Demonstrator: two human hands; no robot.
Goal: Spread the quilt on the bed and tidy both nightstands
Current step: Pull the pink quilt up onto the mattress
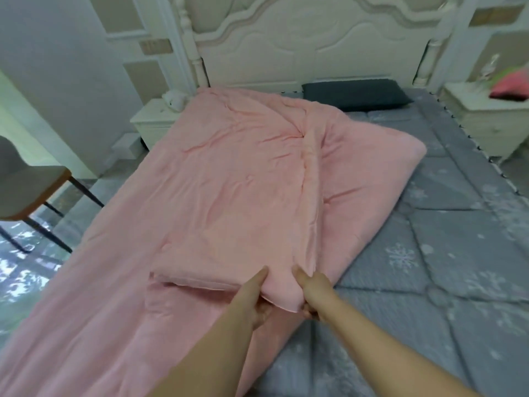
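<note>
A pink quilt (229, 173) lies folded lengthwise over the left half of the bed (446, 230), whose grey snowflake-patterned cover shows on the right. My left hand (257, 293) and my right hand (312, 290) both grip the near corner of the quilt's folded-over top layer, thumbs on top and fingers underneath. The left nightstand (154, 118) carries a small white object (174, 99). The right nightstand (483, 110) bears a pink and green item (509, 87), blurred.
A dark grey pillow (357, 94) lies at the cream headboard (312, 38). A grey chair (25, 190) with dark legs stands left of the bed on a glossy floor. A white wall panel rises behind the left nightstand.
</note>
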